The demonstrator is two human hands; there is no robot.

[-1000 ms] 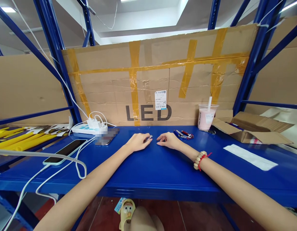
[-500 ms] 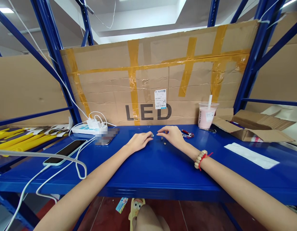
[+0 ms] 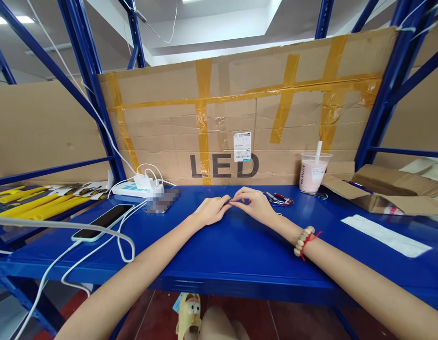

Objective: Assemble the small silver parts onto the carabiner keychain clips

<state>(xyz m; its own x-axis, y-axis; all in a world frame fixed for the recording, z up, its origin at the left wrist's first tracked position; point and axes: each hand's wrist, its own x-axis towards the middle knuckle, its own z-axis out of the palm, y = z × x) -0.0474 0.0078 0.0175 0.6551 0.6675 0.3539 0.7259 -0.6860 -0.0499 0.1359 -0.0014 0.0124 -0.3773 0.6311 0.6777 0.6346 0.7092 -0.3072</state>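
Currently I have only the head view to steer by, and it puts both bare hands near the middle of the blue table, close together over its far half. My left hand has its thumb and fingers pinched on a small dark piece; most of that piece is covered, so I can't make out its shape. My right hand arches in from the other side, thumb and forefinger drawn together at the tips and meeting the left fingertips right at the piece. Whether those right fingers are clamped on it too, I cannot tell.

Just behind the right hand lies a cluster of red and silver tools, partly hidden by it. A beaded bracelet with a red string circles my right wrist.

Farther right I see a lidded cup of pink drink with a white straw, an open cardboard box and, nearer me, a flat white strip. On the left a phone lies face up near a white power strip, with yellow tubes beyond the table's left side. Behind everything stands a taped cardboard panel, lettered LED.
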